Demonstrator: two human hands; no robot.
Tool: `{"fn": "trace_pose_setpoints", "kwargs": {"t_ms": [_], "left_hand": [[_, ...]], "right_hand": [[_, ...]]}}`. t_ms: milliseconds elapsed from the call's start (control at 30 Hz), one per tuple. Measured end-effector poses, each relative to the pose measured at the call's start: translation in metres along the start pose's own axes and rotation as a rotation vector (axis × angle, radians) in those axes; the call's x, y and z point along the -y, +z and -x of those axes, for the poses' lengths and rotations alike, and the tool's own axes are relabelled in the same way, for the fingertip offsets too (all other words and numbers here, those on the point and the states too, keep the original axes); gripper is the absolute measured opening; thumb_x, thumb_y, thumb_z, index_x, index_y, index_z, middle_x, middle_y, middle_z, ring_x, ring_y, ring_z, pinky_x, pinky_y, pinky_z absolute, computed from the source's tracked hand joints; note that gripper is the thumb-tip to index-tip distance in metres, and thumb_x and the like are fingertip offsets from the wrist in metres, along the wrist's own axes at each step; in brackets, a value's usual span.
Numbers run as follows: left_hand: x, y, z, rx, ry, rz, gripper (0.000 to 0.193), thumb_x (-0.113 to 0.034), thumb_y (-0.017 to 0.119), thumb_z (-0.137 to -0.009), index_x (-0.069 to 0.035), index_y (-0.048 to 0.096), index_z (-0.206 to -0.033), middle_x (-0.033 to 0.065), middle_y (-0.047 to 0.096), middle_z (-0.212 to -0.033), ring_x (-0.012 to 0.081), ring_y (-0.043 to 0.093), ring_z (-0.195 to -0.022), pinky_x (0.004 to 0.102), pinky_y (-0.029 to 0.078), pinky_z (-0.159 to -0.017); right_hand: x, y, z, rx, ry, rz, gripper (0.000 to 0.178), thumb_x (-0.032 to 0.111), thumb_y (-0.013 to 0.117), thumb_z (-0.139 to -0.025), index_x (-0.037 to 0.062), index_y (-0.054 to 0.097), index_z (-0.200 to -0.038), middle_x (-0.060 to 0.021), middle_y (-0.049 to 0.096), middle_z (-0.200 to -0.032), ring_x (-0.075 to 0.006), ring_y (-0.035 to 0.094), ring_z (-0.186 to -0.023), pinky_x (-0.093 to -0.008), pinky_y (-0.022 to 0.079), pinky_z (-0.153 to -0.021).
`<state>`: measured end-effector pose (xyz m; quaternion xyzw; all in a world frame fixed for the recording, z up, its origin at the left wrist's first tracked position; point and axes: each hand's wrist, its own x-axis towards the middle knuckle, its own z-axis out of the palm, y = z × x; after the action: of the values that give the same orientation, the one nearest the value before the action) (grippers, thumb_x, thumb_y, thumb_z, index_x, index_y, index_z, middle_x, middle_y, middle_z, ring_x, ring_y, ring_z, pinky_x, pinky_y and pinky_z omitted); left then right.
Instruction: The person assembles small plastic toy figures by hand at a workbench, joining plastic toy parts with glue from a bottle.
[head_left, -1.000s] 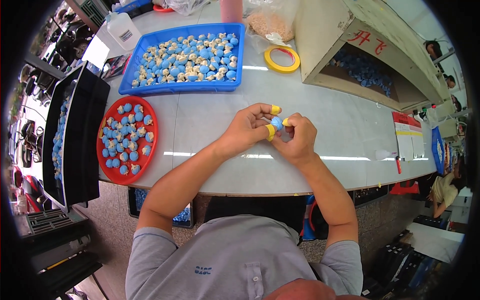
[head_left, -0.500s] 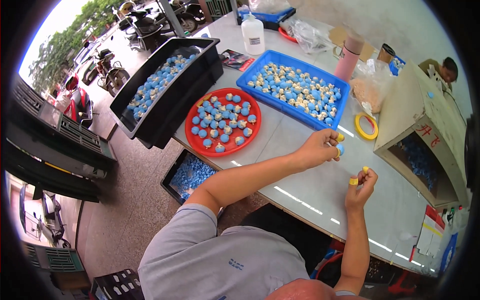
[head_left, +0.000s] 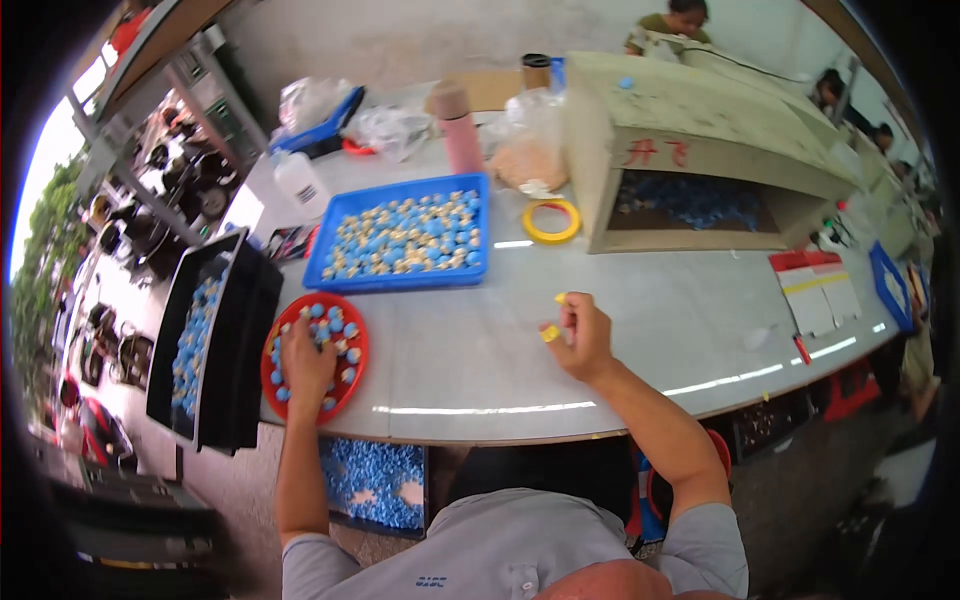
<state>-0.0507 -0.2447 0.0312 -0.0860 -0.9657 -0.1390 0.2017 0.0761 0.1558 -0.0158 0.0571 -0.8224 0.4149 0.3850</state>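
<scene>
Looking down through the head view, the only one there is, I see the two hands well apart. The left hand [head_left: 307,362] is down in the red plate [head_left: 363,372], its fingers among the small blue-and-cream pieces [head_left: 350,330]; the back of the hand hides the fingertips, so I can't tell whether they have closed on one. The right hand [head_left: 588,338] hangs over the table [head_left: 455,345] at about the middle, thumb and forefinger parted, yellow covers [head_left: 549,334] on their tips, and I can make out nothing between them. The pieces lie loose around the left hand, and many more fill the blue tray [head_left: 484,262] just beyond the plate. To handle them well there, I'd say, the fingers should move lightly, touching one piece at a time without raking the neighbours toward the rim. The plate sits near the table's front edge, close beside the black bin [head_left: 262,335], so leaning the wrist on its side might tip it. Keeping the right hand relaxed and clear of the yellow tape roll [head_left: 550,237] seems sensible, and the eyes belong on the plate.
</scene>
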Motion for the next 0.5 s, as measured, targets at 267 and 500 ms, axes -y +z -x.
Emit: {"fn": "trace_pose_setpoints", "kwargs": {"t_ms": [267,500], "left_hand": [[-0.132,0.014,0.011,-0.05,0.325,0.519,0.045,-0.003,0.067,-0.078,0.002,0.052,-0.12,0.0184,0.061,-0.111,0.0333,0.059,-0.105,0.0405,0.047,-0.087],[-0.235,0.062,0.029,0.405,0.504,0.867,0.041,-0.006,0.068,-0.08,-0.001,0.054,-0.118,0.012,0.065,-0.104,0.0254,0.065,-0.091,0.0333,0.053,-0.071]], "right_hand": [[-0.024,-0.015,-0.014,-0.402,0.46,-0.421,0.02,0.005,0.061,-0.089,0.0024,0.047,-0.104,0.0013,0.049,-0.077,-0.0049,0.044,-0.065,-0.0214,0.039,-0.056],[-0.087,-0.055,-0.053,-0.322,0.577,-0.072,0.022,0.001,0.062,-0.083,0.0018,0.054,-0.104,-0.0038,0.053,-0.082,-0.0139,0.053,-0.073,-0.0287,0.045,-0.065]]}}
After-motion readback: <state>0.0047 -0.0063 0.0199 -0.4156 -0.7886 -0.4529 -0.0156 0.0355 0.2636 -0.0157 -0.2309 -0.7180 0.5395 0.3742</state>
